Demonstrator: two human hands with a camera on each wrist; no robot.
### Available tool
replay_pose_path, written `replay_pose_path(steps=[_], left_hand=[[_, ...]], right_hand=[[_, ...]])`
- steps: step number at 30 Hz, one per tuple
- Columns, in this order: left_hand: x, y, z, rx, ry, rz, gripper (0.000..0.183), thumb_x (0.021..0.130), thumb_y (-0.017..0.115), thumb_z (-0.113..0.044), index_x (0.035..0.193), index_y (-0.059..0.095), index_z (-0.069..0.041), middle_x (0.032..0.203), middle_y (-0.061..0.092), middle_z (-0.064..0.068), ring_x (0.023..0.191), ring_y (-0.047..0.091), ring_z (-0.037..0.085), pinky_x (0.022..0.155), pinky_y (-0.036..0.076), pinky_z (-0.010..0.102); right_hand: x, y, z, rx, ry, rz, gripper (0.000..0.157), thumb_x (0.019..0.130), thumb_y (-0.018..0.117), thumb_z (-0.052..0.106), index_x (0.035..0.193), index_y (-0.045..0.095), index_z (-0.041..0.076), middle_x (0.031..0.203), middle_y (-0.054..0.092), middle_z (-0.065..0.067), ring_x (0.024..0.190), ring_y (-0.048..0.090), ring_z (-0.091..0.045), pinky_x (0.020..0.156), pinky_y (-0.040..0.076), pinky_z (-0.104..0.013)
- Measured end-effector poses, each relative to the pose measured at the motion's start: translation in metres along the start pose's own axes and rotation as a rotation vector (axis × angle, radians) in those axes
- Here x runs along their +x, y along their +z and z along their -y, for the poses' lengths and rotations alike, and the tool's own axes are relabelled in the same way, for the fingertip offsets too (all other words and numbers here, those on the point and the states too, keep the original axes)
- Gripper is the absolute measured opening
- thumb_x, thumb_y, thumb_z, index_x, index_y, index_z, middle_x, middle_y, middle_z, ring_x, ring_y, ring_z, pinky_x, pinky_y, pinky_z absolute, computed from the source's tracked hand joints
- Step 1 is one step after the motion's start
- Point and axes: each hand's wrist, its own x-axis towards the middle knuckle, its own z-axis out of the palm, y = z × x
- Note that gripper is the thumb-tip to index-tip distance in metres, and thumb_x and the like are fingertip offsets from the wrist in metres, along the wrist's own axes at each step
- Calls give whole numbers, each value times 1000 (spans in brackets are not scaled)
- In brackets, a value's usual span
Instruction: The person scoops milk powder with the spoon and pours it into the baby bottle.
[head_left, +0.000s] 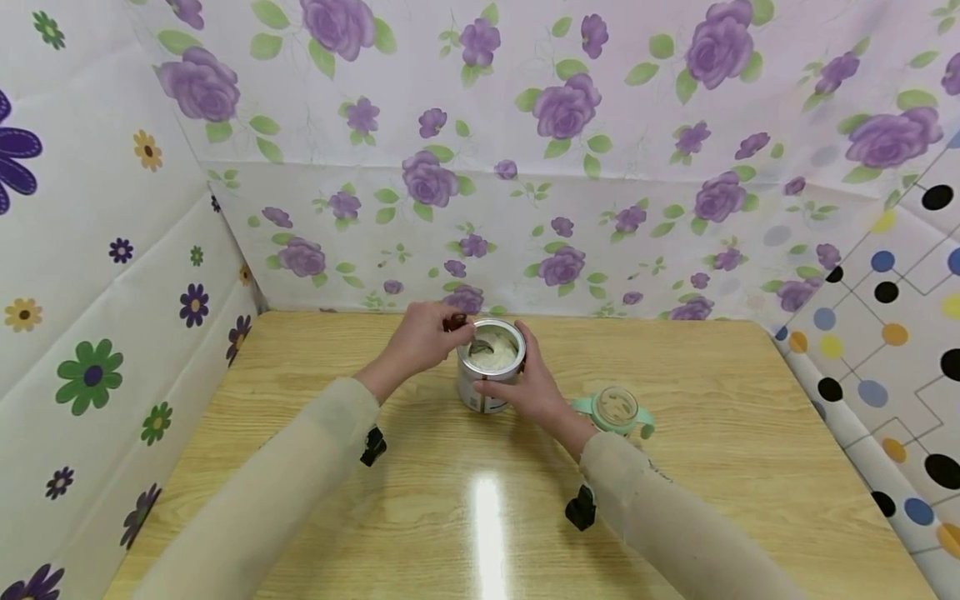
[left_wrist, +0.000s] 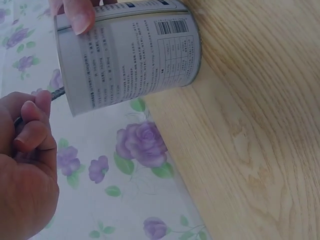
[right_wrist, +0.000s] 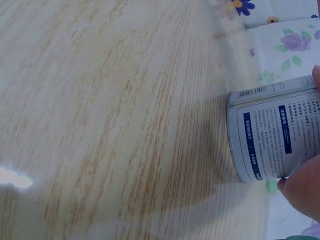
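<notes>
A metal can (head_left: 474, 392) with printed label panels stands at the table's back edge, its top uncovered and pale powder (head_left: 498, 357) inside. My right hand (head_left: 534, 385) grips the can's right side, thumb across the front; in the right wrist view part of that hand (right_wrist: 303, 192) lies against the printed wall. My left hand (head_left: 426, 340) pinches a spoon (head_left: 455, 322) by its dark handle at the can's left rim. The spoon's metal end dips into the can's mouth. In the left wrist view the fingers of the left hand (left_wrist: 30, 150) curl round the handle, and the can hides the spoon's far end.
Right of the can, beside my right forearm, sits a small round container (head_left: 617, 408) with mint-green side handles and a see-through top. The wood-grain table (head_left: 420, 517) meets a flower-print cloth wall (head_left: 480, 242) just behind the can. Patterned sheets flank both sides.
</notes>
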Motion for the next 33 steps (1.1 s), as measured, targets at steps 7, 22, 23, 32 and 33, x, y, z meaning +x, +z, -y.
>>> replay_pose_path(steps=[7, 22, 23, 32, 33], left_hand=[[3, -3, 2, -129, -143, 21, 29, 107, 68, -25, 84, 75, -10, 82, 77, 6, 57, 61, 22, 56, 49, 31], [5, -2, 7, -570, -477, -53, 21, 104, 71, -21, 89, 67, -7, 88, 78, 13, 54, 49, 10, 50, 34, 21], [5, -2, 8, -583, -487, -56, 20, 104, 71, -21, 91, 69, -6, 89, 78, 13, 54, 49, 10, 49, 34, 21], [6, 1, 10, -735, -571, -71, 21, 105, 69, -18, 106, 75, 2, 78, 75, 0, 54, 49, 5, 48, 36, 16], [7, 1, 10, -749, -577, -75, 21, 104, 69, -18, 106, 75, 2, 77, 74, -1, 53, 49, 4, 48, 36, 16]], right_hand=[[-12, -1, 26, 2, 2, 15, 106, 92, 85, 10, 169, 11, 8, 167, 31, -23, 151, 38, -41, 122, 35, -60], [-14, 0, 30, 10, -30, 13, 104, 92, 85, 8, 167, 14, 5, 166, 31, -25, 150, 39, -42, 121, 35, -62], [-14, 0, 30, 12, -32, 12, 103, 92, 84, 7, 167, 14, 4, 165, 31, -26, 150, 39, -43, 121, 35, -62], [-13, -2, 28, 18, -27, 14, 105, 91, 86, 9, 168, 15, 7, 166, 32, -24, 150, 39, -42, 121, 35, -61], [-13, -2, 28, 18, -27, 17, 105, 91, 87, 9, 168, 14, 7, 166, 32, -23, 150, 39, -41, 121, 35, -61]])
